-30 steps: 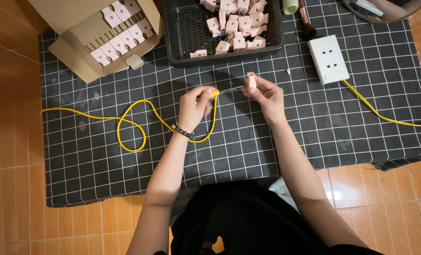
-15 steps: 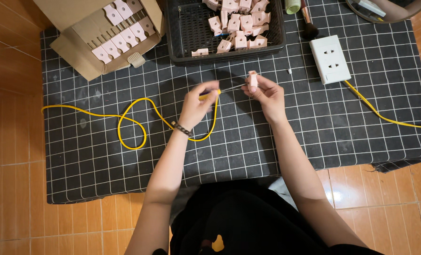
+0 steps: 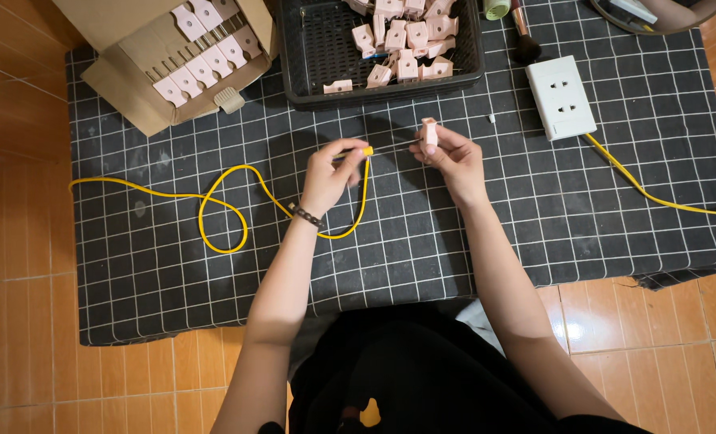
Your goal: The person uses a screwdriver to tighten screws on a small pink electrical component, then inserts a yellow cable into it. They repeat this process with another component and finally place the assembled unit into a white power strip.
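Single head-worn view, straight down, close over the checked mat (image 3: pixel 422 241).

The left hand (image 3: pixel 330 173) has drawn leftward, away from the right hand (image 3: pixel 450 157) — a second ago the two nearly met. The yellow cable (image 3: pixel 221 205) end now sits clear of the pink plug piece (image 3: pixel 429 131), thin wires stretched between them.

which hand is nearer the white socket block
Right. The right hand sits just left of the white socket block, below its level, apart from it. The left hand is farther left, pinching the yellow cable.
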